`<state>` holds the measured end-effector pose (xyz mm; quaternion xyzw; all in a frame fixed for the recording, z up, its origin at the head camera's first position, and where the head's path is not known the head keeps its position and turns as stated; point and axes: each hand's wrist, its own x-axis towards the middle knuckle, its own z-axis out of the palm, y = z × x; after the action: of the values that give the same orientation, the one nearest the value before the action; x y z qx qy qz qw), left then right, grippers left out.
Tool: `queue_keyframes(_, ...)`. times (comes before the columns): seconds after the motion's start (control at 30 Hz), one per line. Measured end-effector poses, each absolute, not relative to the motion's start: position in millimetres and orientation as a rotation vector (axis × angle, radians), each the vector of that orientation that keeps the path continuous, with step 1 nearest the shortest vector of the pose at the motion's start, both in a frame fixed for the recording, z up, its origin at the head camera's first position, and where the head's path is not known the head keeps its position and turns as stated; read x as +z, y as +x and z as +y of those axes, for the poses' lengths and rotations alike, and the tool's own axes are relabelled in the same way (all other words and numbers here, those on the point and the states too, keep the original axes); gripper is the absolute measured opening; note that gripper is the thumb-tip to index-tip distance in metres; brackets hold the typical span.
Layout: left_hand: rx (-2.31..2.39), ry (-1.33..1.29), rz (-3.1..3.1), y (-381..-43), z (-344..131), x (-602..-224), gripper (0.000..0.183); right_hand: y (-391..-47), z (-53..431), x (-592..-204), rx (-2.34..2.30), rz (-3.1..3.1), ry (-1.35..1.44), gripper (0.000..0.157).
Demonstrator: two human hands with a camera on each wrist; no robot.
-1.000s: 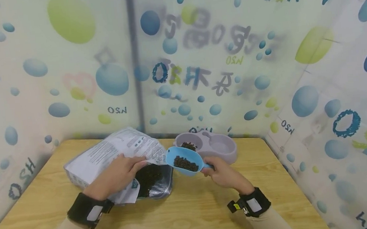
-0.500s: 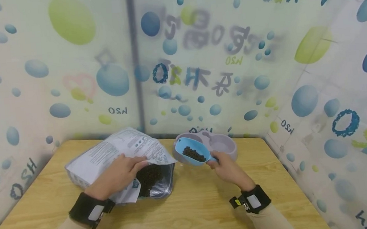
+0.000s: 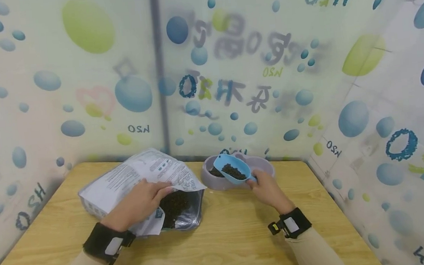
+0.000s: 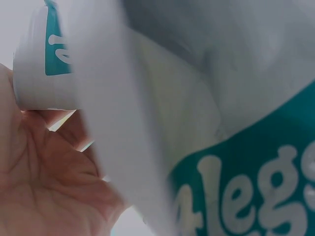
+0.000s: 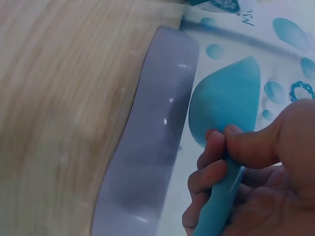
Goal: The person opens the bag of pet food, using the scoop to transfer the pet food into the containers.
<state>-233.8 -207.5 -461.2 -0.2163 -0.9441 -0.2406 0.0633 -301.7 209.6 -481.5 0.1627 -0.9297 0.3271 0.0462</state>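
Observation:
My right hand (image 3: 268, 188) grips the handle of a blue scoop (image 5: 224, 101), fingers curled round it in the right wrist view. Dark brown kibble (image 3: 233, 172) lies in the scoop, which overlaps the left bowl of a grey-purple double pet bowl (image 3: 216, 184) in the head view. Some kibble shows in that left bowl. At the left, my left hand (image 3: 138, 203) holds the open flap of a white printed bag (image 3: 121, 178), thumb and fingers at its edge. More kibble (image 3: 174, 205) shows in the bag's mouth. Teal lettering on the bag fills much of the left wrist view.
The wooden table (image 3: 229, 240) meets a patterned curtain-like wall (image 3: 211, 120) close behind the bowl and bag. Another patterned wall (image 3: 384, 193) rises along the right side.
My right hand has carried the filled scoop right and away from me, from beside the bag's mouth to over the left bowl. The left hand stays on the bag.

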Motion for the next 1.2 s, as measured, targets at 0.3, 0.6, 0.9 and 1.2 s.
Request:
queue_keyframes(0.3,-0.726,-0.662,-2.839,-234.3,-206.7,-460.9,0.048,-320.7,212.2,-463.7,0.684,-2.758,0.586,0.006)
queue_keyframes(0.6,-0.723,-0.668,-2.831,-234.8,-207.4,-462.2,0.048,-322.2,215.4,-432.4,0.436,-2.927,0.458,0.025)
queue_keyframes(0.9,-0.725,-0.664,-2.828,-235.3,-208.1,-462.9,0.048,-329.6,212.0,-417.4,0.282,-2.920,0.462,0.020)
queue_keyframes(1.2,-0.734,-0.662,-2.834,-234.2,-207.6,-462.2,0.048,-333.3,203.3,-407.0,0.284,-2.945,0.471,0.027)
